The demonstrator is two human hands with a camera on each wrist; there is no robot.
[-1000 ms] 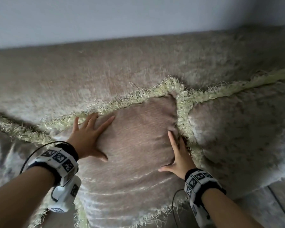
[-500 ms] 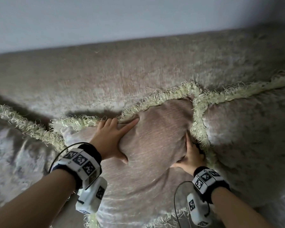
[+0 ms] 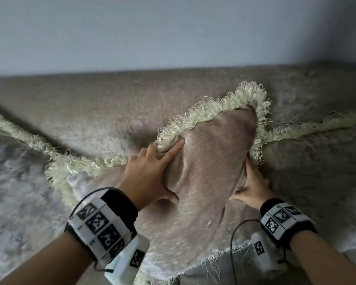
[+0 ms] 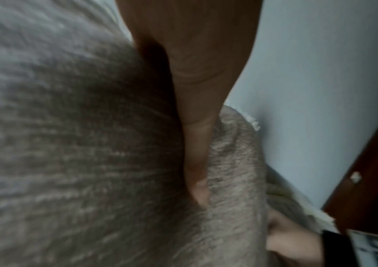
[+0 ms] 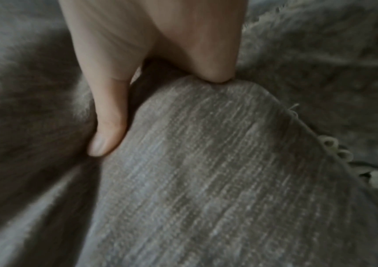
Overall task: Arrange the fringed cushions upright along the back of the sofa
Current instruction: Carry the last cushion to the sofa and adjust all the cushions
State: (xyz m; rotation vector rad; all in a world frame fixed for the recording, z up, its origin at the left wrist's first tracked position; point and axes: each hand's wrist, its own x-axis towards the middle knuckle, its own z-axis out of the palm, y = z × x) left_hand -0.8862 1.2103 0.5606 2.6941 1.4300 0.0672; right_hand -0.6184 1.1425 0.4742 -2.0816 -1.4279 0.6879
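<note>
A beige cushion [image 3: 210, 161] edged with pale yellow-green fringe [image 3: 203, 112] stands in the middle of the sofa, squeezed narrow, its top right corner raised against the sofa back [image 3: 90, 103]. My left hand [image 3: 164, 171] grips its upper left edge: index finger pressed into the fabric, thumb on the front, other fingers over the fringe. My right hand [image 3: 249, 182] grips the right edge, fingers hidden behind it. In the left wrist view a finger [image 4: 195, 126] digs into a fold of the cushion [image 4: 69, 144]. In the right wrist view thumb and finger of my right hand [image 5: 158, 110] pinch the cushion [image 5: 206, 180].
A second fringed cushion [image 3: 12, 182] leans at the left and a third [image 3: 317, 182] at the right, both close against the middle one. A pale wall [image 3: 152, 27] rises behind the sofa. A dark wooden edge [image 4: 366, 180] shows in the left wrist view.
Both hands have moved closer together and gone from flat on the cushion to gripping it. The cushion is bunched narrower, and its top right corner has risen above the neighbouring cushions.
</note>
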